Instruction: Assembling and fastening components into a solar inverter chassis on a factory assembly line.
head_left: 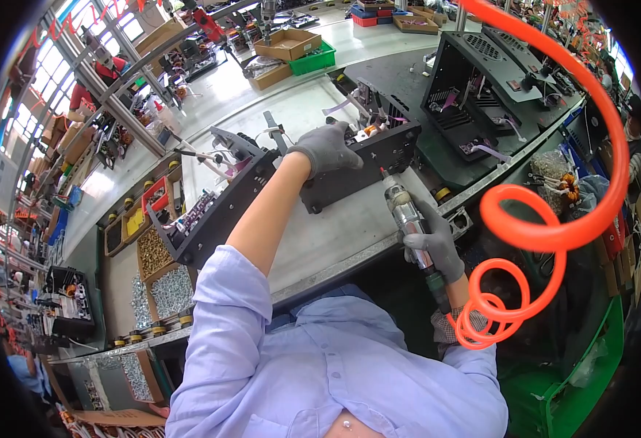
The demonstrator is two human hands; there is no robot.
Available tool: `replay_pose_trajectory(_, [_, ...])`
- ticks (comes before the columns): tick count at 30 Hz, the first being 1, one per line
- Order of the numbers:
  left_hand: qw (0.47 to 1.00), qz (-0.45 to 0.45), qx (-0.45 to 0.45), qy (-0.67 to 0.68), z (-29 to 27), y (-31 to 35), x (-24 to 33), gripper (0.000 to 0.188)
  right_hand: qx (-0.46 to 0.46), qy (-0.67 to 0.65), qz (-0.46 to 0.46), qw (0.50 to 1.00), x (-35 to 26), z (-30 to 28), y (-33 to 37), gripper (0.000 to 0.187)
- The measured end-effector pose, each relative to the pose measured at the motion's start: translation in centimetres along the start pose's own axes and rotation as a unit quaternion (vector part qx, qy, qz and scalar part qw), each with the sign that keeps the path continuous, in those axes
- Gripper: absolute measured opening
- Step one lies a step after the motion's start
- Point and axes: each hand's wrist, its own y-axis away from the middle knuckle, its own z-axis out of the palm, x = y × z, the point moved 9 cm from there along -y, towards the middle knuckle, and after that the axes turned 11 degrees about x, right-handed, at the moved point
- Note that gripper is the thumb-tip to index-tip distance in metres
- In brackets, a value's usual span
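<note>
My left hand (326, 151), in a grey glove, grips the top edge of a black metal housing (350, 182) on the white work surface, its fingers partly hidden behind that edge. Wires and small parts show inside the housing. In my right hand (437, 244), also gloved, is a pneumatic screwdriver (406, 212). The tool's tip points up and to the left, close to the housing's front face; whether it touches cannot be made out. Left of my left forearm lies a second black metal housing (215, 223) with boards and wires.
An orange coiled air hose (517, 219) loops along the right side. More black housings (474, 95) stand at the back right. Divided bins of small screws (171, 292) and brass parts (156, 252) sit at the left. A green crate (313, 60) and cardboard box (289, 44) are farther back.
</note>
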Motion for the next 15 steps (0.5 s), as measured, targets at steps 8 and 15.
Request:
replay_pose_trajectory(8, [1.0, -0.008, -0.003, 0.005, 0.0, 0.1, 0.1, 0.075, -0.001, -0.039, 0.024, 0.999, 0.9, -0.1, -0.7, 0.087])
replay_pose_trajectory(15, [0.974, 0.102, 0.177, -0.098, -2.2, 3.0, 0.2, 0.085, -0.036, -0.04, 0.009, 0.999, 0.5, 0.7, 0.2, 0.088])
